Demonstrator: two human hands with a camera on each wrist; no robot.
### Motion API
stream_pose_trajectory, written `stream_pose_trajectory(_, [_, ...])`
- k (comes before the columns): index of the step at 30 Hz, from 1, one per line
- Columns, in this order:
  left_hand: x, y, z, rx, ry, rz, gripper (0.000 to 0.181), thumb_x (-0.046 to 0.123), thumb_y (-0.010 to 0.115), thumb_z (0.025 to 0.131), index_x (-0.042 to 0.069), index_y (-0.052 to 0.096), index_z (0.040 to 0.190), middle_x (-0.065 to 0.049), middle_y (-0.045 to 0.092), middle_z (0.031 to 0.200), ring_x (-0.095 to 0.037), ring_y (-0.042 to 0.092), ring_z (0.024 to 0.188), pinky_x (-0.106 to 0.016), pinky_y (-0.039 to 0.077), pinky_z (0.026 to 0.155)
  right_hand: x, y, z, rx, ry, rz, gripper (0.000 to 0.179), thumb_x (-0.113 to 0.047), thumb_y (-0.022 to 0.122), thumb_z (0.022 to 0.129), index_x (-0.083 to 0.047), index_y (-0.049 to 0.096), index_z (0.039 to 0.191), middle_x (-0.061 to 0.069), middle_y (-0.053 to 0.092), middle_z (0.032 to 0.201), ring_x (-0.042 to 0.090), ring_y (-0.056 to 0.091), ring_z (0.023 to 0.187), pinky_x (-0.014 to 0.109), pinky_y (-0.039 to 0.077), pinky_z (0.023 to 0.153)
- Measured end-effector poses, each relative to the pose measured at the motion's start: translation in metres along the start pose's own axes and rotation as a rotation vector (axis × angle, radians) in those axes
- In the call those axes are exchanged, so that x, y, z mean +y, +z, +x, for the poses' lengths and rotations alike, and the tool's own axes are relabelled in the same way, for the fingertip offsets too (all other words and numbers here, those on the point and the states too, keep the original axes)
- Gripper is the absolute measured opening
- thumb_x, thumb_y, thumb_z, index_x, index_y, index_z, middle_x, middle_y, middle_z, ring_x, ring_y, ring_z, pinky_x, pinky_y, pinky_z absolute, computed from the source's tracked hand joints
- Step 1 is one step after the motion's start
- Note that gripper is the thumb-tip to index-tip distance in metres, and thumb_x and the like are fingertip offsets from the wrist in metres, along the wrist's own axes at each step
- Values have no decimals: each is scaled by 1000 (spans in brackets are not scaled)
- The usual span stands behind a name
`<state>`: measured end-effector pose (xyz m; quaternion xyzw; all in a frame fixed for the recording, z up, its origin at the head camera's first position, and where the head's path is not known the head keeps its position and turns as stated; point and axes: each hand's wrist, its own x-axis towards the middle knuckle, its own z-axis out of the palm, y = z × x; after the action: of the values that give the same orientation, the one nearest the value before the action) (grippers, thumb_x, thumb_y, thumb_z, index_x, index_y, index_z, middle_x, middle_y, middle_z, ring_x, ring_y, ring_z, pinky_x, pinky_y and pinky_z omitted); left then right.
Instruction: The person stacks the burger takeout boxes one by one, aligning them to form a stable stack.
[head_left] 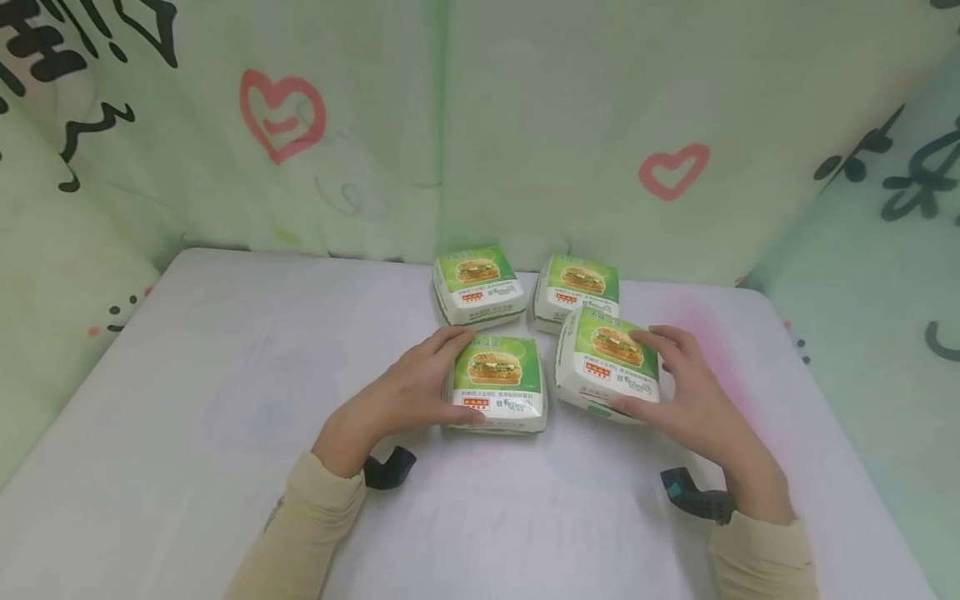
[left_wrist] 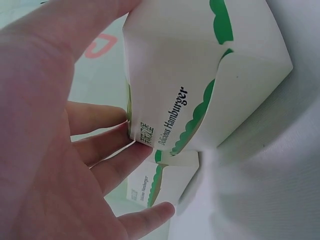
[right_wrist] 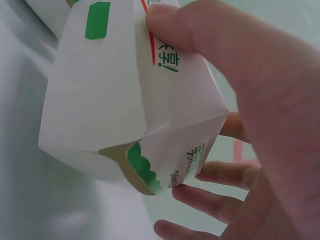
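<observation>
My left hand (head_left: pixel 408 392) grips a green and white hamburger box (head_left: pixel 501 375) at the front left, thumb at its near side and fingers at the far side. In the left wrist view, "Delicious Hamburger" is printed on that box's side (left_wrist: pixel 175 107). A second hamburger box (head_left: pixel 609 360) is held by my right hand (head_left: pixel 693 404), between the thumb in front and fingers behind. This box stands tilted, overlapping the box behind it; whether its underside touches the table cannot be told. The right wrist view shows its white side (right_wrist: pixel 97 90) and a partly gaping flap.
Two more hamburger boxes stand behind, one at the back left (head_left: pixel 480 287) and one at the back right (head_left: pixel 579 283), near the table's far edge. The white table (head_left: pixel 187 400) is bounded by pale green sheets (head_left: pixel 540 108) with drawn hearts.
</observation>
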<state>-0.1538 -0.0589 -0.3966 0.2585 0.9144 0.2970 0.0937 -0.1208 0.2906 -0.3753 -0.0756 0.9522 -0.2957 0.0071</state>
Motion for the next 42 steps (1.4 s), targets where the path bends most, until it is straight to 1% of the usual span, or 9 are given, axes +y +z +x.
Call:
stream_pose_trajectory(4, [0,1,-1,-4,-3,-8,110,54,82,74,9,26,157,-6,28,161,-29,37,144,-44,36,117,-2,-2,-2,26,-6,10,89,-46,82,78,-16,39,150,16,27,155,40,37,132,67,40,100])
stream_pose_trajectory(7, [0,0,0,2,9,-9,109,53,83,74,8,27,157,-6,28,160,-28,38,144,-44,36,117,-6,-4,-3,57,-37,17,86,-41,84,78,-16,41,149,16,29,153,40,37,131,67,40,100])
stream_pose_trajectory(10, [1,-1,0,0,6,-10,109,53,82,74,9,26,157,-5,28,160,-27,38,143,-42,36,117,-10,-5,-4,78,-72,30,84,-38,85,77,-17,43,147,14,31,152,38,37,131,67,41,100])
stream_pose_trajectory(14, [2,-2,0,-4,5,-12,109,53,82,75,9,27,157,-3,27,160,-26,37,143,-43,36,117,-16,-5,-4,93,-103,39,83,-35,85,77,-18,43,147,13,31,152,37,37,131,67,41,99])
stream_pose_trajectory(18, [3,-2,0,-1,24,-5,106,52,82,76,7,28,156,-4,27,160,-26,37,143,-43,36,117,-20,-5,-4,106,-129,42,82,-34,86,76,-18,45,146,13,33,151,36,37,131,65,42,98])
stream_pose_trajectory(27, [7,1,0,-12,43,-11,104,51,81,78,6,29,155,-4,26,161,-24,34,145,-42,36,117,-27,-1,-4,105,-171,50,81,-33,87,75,-21,47,145,12,35,150,34,40,129,62,44,97])
stream_pose_trajectory(34, [10,5,0,-10,45,-5,105,52,79,78,5,27,156,-4,23,162,-25,32,146,-42,36,117,-30,3,-4,83,-192,60,80,-33,87,75,-19,47,144,12,35,149,33,41,127,58,43,98])
stream_pose_trajectory(42, [10,11,-3,-8,41,-8,104,52,77,81,5,23,157,-4,21,163,-24,30,148,-41,34,118,-29,9,-4,53,-189,56,80,-36,85,78,-16,46,145,15,34,150,35,41,129,60,45,99])
